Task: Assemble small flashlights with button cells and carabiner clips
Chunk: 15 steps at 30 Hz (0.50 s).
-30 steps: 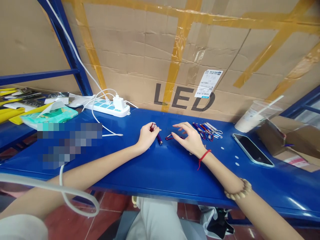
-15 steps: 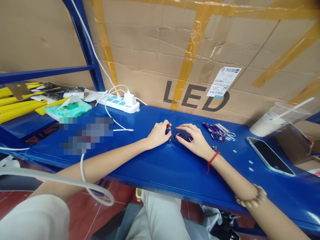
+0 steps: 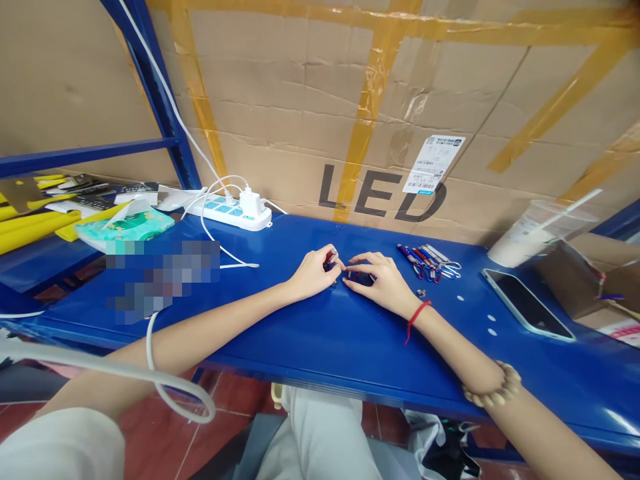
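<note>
**A:** Where are the hands?
**B:** Both rest at the middle of a blue table point(image 3: 310, 347), fingertips almost meeting. The left hand point(image 3: 314, 275) is closed around a small dark red tube point(image 3: 329, 257), whose shiny end shows above the curled fingers.

**A:** And the right hand?
**B:** The right hand point(image 3: 383, 283) arches low over the tabletop, thumb and forefinger slightly parted and pointing at the left fingertips. A red clip point(image 3: 353, 275) shows in part between them. Whether the fingers pinch it, I cannot tell. A red string point(image 3: 417, 320) circles that wrist, and a beaded bracelet point(image 3: 494, 387) sits farther up the forearm.

**A:** What lies beside it?
**B:** Just beyond the right hand, a row of slim tubes point(image 3: 425, 257) in blue, red and silver lies side by side, with clips at their near ends. Close to the wrist are small metal pieces point(image 3: 421, 293), too tiny to make out, and then a few pale discs point(image 3: 461, 298).

**A:** Anything farther out?
**B:** To the right are a phone point(image 3: 527, 303), lying flat, and a tilted-looking plastic cup point(image 3: 517, 237) with a straw. At the back left is a white power strip point(image 3: 233, 212). Behind everything stands a taped carton point(image 3: 280, 113) printed "LED".
</note>
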Tool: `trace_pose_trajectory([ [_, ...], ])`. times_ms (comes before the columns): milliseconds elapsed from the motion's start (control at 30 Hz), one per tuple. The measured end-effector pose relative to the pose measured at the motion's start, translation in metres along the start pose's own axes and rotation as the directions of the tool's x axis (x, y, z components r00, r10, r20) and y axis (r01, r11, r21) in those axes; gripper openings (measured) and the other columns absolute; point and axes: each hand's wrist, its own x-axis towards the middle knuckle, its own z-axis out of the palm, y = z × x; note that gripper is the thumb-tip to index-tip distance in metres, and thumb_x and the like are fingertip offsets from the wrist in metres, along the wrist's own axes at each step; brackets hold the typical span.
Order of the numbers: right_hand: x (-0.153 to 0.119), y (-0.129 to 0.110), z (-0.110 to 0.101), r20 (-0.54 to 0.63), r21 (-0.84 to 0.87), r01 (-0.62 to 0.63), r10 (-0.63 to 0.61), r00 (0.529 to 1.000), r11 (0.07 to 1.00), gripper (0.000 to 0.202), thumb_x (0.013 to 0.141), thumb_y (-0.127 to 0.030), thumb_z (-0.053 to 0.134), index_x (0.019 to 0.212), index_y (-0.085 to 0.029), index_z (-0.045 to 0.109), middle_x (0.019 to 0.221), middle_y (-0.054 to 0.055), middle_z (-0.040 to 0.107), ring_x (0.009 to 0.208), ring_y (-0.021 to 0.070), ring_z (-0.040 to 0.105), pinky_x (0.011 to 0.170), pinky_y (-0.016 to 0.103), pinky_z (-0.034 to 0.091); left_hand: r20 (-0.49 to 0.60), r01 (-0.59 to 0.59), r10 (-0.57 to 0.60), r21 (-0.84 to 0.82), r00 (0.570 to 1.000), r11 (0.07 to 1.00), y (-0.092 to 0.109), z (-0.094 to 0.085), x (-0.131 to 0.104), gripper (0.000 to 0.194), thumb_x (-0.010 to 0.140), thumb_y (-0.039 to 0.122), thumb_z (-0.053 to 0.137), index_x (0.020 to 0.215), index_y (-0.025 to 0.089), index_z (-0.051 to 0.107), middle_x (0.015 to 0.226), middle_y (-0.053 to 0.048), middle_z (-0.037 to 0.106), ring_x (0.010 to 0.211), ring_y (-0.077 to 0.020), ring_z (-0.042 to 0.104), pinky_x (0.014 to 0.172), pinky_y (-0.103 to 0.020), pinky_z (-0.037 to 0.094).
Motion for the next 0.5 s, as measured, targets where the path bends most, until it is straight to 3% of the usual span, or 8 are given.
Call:
trace_pose_trajectory([
  [167,0.0003,0.0012,0.0015,0.027,0.031,0.024,-0.025,0.999,0.999,0.012,0.082,-0.034,0.063,0.086,-0.027,0.071,0.104,0.004,0.063,0.095,0.0223,0.054,0.078,0.038,0.037,-0.102,-0.022,0.035,0.129,0.994,0.991,0.0019,-0.0008,-0.0007,0.008,0.073,0.013,0.045,0.071,0.019,0.040,0.070,0.003,0.052,0.057,-0.0091,0.051,0.058,-0.022,0.041],
  [267,0.0012,0.0017,0.0019,0.031,0.057,0.026,-0.028,0.999,0.998,0.010,0.081,-0.033,0.064,0.080,-0.027,0.071,0.102,0.003,0.063,0.094,0.0217,0.054,0.078,0.037,0.036,-0.082,-0.075,0.092,0.189,0.992,0.979,0.0006,0.0002,-0.0022,0.004,0.075,0.015,0.046,0.075,0.019,0.044,0.065,0.005,0.044,0.054,-0.0086,0.044,0.054,-0.021,0.037],
  [500,0.0025,0.0021,0.0010,0.024,0.134,-0.015,0.012,1.000,0.991,0.009,0.077,-0.031,0.068,0.078,-0.022,0.069,0.097,0.004,0.063,0.090,0.0210,0.055,0.081,0.038,0.039,-0.013,-0.148,0.162,0.334,0.987,0.931,0.0016,0.0012,-0.0047,0.006,0.077,0.018,0.045,0.072,0.020,0.042,0.074,0.002,0.045,0.059,-0.0095,0.042,0.056,-0.022,0.035],
])
